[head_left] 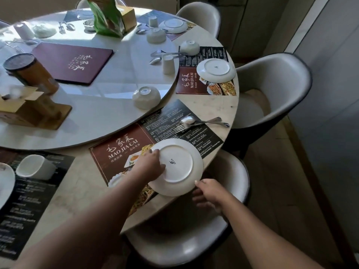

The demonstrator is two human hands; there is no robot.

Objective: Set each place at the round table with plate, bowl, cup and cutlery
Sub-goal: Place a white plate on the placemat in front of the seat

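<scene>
Now, head view:
Plate: upside down on the paper placemat, overhanging the table edge.
Left hand: fingers spread flat on the plate's left rim.
Right hand: open, thumb touching the plate's lower right rim, fingers under the edge.
Fork and spoon: crossed beyond the plate.
Bowl: inverted on the turntable.

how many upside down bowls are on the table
4 clearly: one on the turntable edge by the near placemat, one by the right place's cutlery, one near the far-right plate, one far left. Others may be hidden behind the green bag.
</scene>
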